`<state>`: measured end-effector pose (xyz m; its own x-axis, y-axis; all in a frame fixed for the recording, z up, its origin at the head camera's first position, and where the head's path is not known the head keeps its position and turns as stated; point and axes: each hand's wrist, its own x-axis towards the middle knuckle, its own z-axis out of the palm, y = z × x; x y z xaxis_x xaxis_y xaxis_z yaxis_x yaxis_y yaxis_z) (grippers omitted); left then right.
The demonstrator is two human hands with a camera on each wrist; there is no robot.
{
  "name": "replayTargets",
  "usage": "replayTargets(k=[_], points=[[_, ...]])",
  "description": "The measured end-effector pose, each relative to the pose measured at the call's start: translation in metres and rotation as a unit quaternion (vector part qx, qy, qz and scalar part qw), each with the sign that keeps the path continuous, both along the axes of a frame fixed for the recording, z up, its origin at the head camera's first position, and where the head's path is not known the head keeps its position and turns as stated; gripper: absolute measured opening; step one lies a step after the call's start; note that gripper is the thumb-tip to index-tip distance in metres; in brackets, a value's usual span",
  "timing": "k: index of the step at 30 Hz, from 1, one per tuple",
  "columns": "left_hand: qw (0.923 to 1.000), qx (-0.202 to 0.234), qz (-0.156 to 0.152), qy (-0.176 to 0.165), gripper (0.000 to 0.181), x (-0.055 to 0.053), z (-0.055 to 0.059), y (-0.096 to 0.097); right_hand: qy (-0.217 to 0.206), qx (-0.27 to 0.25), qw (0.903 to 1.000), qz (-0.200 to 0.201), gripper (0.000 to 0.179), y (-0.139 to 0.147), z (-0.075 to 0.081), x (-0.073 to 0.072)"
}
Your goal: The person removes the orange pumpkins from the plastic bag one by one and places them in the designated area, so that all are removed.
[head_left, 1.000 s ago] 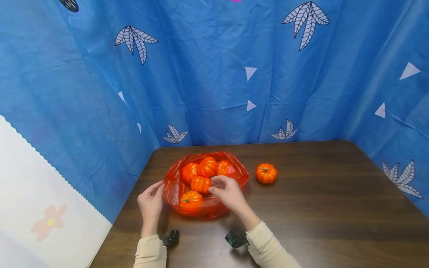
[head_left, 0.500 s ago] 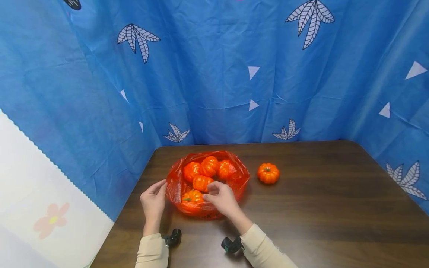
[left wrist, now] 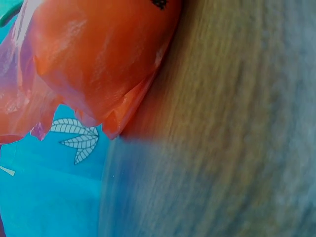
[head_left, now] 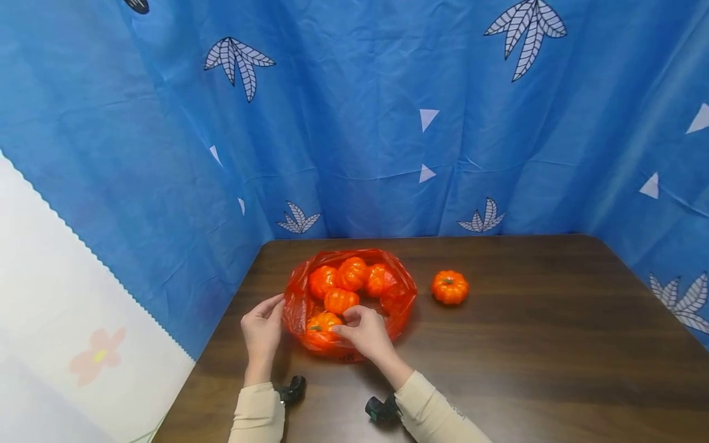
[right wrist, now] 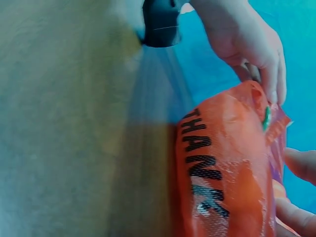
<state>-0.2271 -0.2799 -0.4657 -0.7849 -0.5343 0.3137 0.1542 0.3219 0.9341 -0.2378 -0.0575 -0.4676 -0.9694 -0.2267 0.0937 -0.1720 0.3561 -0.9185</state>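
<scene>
A red plastic bag (head_left: 406,307) stands with its mouth open on the table in the head view. Several small orange pumpkins (head_left: 341,300) lie inside it. At the bag's left rim, my left hand (head_left: 262,331) pinches the plastic between thumb and fingers. My right hand (head_left: 365,335) is over the near right side of the mouth, its thumb beside the nearest pumpkin (head_left: 324,322). The right wrist view has that hand's thumb (right wrist: 302,164) and fingers apart near the rim. Black lettering shows on the bag's side (right wrist: 222,148). Bag plastic (left wrist: 103,54) fills the left wrist view's upper left.
Another small orange pumpkin (head_left: 450,287) sits on the dark wooden table (head_left: 532,332), right of the bag. A blue patterned curtain (head_left: 376,123) hangs behind and beside the table. White cloth (head_left: 66,320) is at the left.
My right hand has drawn away from the middle pumpkin, left and toward the bag's near rim. The left hand keeps its pinch. The whole view has shifted slightly.
</scene>
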Motion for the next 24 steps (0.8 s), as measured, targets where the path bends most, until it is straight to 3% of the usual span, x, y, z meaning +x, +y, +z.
replayTargets(k=[4, 10, 24], points=[[1.0000, -0.005, -0.002, -0.002, 0.019, 0.000, 0.001, 0.002, 0.011, 0.024, 0.9997, -0.003, 0.034, -0.002, -0.004, 0.000], [0.9999, -0.003, -0.001, -0.016, 0.020, -0.002, 0.001, 0.003, -0.007, 0.023, 0.9997, -0.001, 0.036, -0.004, -0.007, 0.000], [0.9997, -0.024, 0.000, 0.000, 0.017, 0.001, 0.001, 0.003, -0.005, 0.019, 0.9998, -0.007, 0.040, -0.009, -0.020, -0.003]])
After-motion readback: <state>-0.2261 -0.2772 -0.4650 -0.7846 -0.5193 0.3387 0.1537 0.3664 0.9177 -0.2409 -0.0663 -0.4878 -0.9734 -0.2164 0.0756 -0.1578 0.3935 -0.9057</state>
